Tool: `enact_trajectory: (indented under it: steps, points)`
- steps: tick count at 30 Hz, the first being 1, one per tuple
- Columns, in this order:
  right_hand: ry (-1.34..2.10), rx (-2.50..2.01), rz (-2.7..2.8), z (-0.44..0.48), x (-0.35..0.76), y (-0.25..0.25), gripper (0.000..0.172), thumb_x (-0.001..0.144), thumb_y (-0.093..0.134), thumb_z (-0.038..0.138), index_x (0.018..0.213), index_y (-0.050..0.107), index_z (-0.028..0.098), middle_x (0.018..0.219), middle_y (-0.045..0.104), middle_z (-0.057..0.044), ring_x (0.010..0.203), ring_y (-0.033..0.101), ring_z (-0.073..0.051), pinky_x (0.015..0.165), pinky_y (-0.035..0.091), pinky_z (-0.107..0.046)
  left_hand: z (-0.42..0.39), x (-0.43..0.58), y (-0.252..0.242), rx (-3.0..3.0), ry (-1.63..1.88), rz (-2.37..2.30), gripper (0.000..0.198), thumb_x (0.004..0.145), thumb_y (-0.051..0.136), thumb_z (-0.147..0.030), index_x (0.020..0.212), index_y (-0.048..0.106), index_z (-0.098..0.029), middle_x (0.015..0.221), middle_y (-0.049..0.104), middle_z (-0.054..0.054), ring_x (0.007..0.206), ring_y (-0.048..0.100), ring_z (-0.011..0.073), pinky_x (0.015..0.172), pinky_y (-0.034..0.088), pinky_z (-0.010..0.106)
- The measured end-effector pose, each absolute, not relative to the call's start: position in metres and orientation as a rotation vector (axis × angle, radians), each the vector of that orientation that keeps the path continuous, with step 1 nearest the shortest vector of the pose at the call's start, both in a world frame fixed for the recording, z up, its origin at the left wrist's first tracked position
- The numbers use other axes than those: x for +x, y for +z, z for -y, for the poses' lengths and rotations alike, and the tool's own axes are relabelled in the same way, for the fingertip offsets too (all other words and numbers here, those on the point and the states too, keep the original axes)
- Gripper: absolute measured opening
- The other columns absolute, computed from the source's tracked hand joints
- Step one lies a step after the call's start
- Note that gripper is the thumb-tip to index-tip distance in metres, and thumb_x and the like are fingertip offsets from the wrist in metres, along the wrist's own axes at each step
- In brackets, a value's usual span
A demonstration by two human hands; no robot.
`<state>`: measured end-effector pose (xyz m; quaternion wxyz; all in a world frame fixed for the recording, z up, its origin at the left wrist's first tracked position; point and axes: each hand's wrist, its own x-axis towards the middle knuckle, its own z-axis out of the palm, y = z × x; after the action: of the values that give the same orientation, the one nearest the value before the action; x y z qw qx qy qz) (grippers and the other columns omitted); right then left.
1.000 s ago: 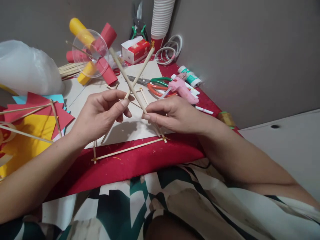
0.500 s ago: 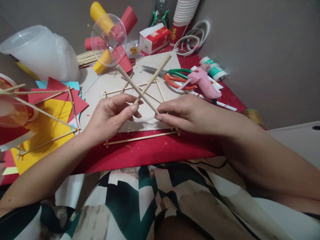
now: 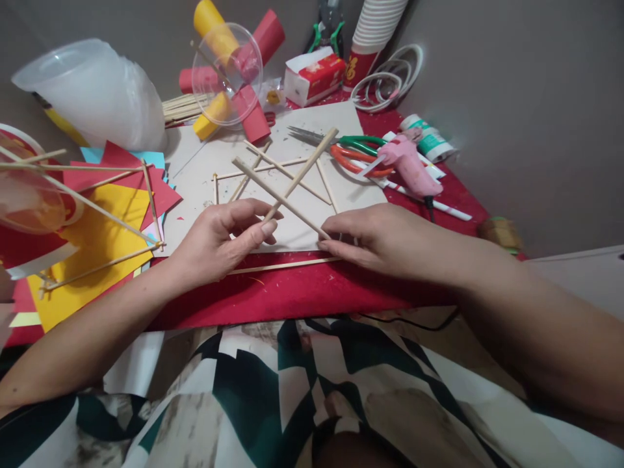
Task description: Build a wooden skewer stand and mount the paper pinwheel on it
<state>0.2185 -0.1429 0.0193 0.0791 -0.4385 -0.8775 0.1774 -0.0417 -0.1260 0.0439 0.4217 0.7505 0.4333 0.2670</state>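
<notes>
Two thin wooden sticks cross in an X in front of me. My left hand [image 3: 231,237] pinches the lower end of the stick [image 3: 312,162] that rises to the right. The other stick [image 3: 258,179] slants up to the left, its lower end pinched in my right hand [image 3: 375,237]. Below and behind my hands lies a square stick frame [image 3: 280,266], its corners partly hidden by my fingers. Another pair of crossed sticks [image 3: 292,174] shows behind the X, over the pale board [image 3: 190,153].
At left, a second stick frame [image 3: 104,265] stands by coloured paper [image 3: 97,227] and a paper cup [image 3: 36,247]. Scissors [image 3: 351,156] and a pink glue gun [image 3: 412,166] lie at right. A pinwheel-like cup model [image 3: 227,75], plastic cups [image 3: 107,91] and a tissue pack [image 3: 314,75] stand behind.
Both hands and the crossed sticks have come down a little, closer to the frame. The sticks still cross in an X, and the whole view has shifted slightly.
</notes>
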Motion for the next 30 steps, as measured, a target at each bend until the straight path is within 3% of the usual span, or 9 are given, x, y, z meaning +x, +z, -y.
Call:
enact_trajectory:
  steps: [7,12,17,23,30]
  points:
    - [0.518,-1.413,2.574,0.151,0.22,0.005,0.025,0.097,0.048,0.031,0.085,0.065,0.018,0.075,0.068,-0.007,0.064,0.059,-0.017,0.061,0.036,-0.028,0.138,-0.065,0.038,2.013,0.523,-1.161,0.038,0.086,0.071,-0.039,0.117,0.071,-0.018,0.09,0.075,0.005,0.08,0.068,0.0159,0.076,0.052,0.024]
    - [0.505,-1.365,2.522,0.152,0.223,-0.001,0.026,0.099,0.046,0.031,0.091,0.066,0.017,0.085,0.07,-0.01,0.071,0.064,-0.019,0.066,0.043,-0.029,0.148,-0.08,0.023,2.163,0.492,-1.248,0.049,0.084,0.071,-0.042,0.126,0.064,-0.018,0.101,0.073,0.01,0.091,0.068,0.0218,0.087,0.052,0.035]
    - [0.498,-1.337,2.483,0.153,0.224,-0.008,0.029,0.1,0.044,0.03,0.093,0.067,0.016,0.086,0.071,-0.011,0.076,0.066,-0.021,0.069,0.047,-0.03,0.152,-0.092,0.005,2.336,0.444,-1.237,0.054,0.089,0.068,-0.042,0.133,0.059,-0.014,0.093,0.071,0.009,0.081,0.06,0.0201,0.073,0.049,0.033]
    - [0.397,-1.232,2.432,0.155,0.229,-0.016,0.024,0.099,0.049,0.028,0.09,0.068,0.016,0.083,0.069,-0.008,0.073,0.066,-0.019,0.067,0.049,-0.029,0.158,-0.097,-0.003,2.473,0.552,-1.183,0.053,0.09,0.068,-0.034,0.137,0.054,-0.016,0.092,0.07,0.006,0.084,0.057,0.0189,0.072,0.049,0.03]
    - [0.356,-1.171,2.391,0.158,0.229,-0.018,0.018,0.098,0.053,0.025,0.089,0.067,0.018,0.079,0.068,-0.006,0.07,0.065,-0.018,0.062,0.048,-0.028,0.161,-0.102,-0.003,2.538,0.457,-1.201,0.033,0.091,0.066,-0.028,0.121,0.066,-0.013,0.086,0.069,0.004,0.078,0.06,0.0166,0.067,0.047,0.026]
